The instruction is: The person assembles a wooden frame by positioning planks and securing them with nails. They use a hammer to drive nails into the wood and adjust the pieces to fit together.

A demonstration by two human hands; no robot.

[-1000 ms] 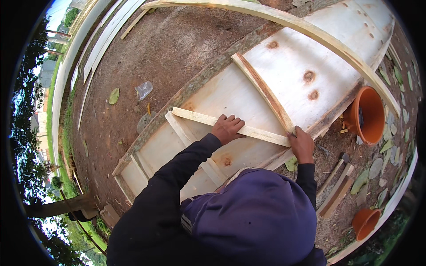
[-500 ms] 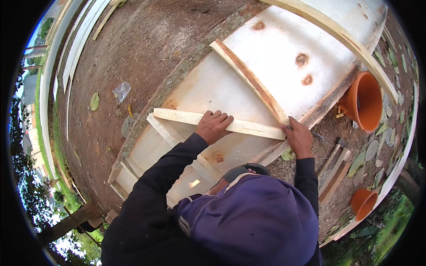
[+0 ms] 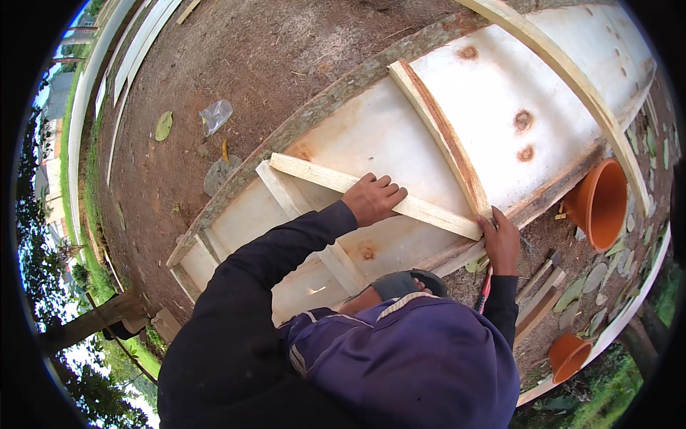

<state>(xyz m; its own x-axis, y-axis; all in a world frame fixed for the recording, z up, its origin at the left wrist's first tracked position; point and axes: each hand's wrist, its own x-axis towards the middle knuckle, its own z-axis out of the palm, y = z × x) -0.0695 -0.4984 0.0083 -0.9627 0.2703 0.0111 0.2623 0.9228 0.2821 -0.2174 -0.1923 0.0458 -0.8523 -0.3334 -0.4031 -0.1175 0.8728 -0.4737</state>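
A pale wooden strip (image 3: 307, 174) lies slantwise across a large white wooden panel (image 3: 343, 143) with raised, rough-edged sides. My left hand (image 3: 373, 200) is closed over the middle of this strip, knuckles up. At the strip's near right end, my right hand (image 3: 501, 239) grips its tip, with the thumb hidden in part. That tip meets the lower end of a brown-streaked crosspiece (image 3: 446, 136), close to the panel's near edge. Under the strip's far left end sits another pale crosspiece (image 3: 286, 189). A thin red-and-dark tool (image 3: 486, 286) shows beside my right wrist, its kind unclear.
An orange bucket (image 3: 600, 207) stands right of the panel, and a smaller orange pot (image 3: 569, 357) is nearer. A hammer-like tool (image 3: 539, 275) and a wood offcut (image 3: 539, 314) lie on the dirt. A long curved beam (image 3: 572, 71) arches over the panel. My sandalled foot (image 3: 400, 286) is at the near edge.
The whole view has turned and shifted slightly, so the panel sits differently in it. Both hands keep their places on the strip. The red tool beside my right wrist now shows.
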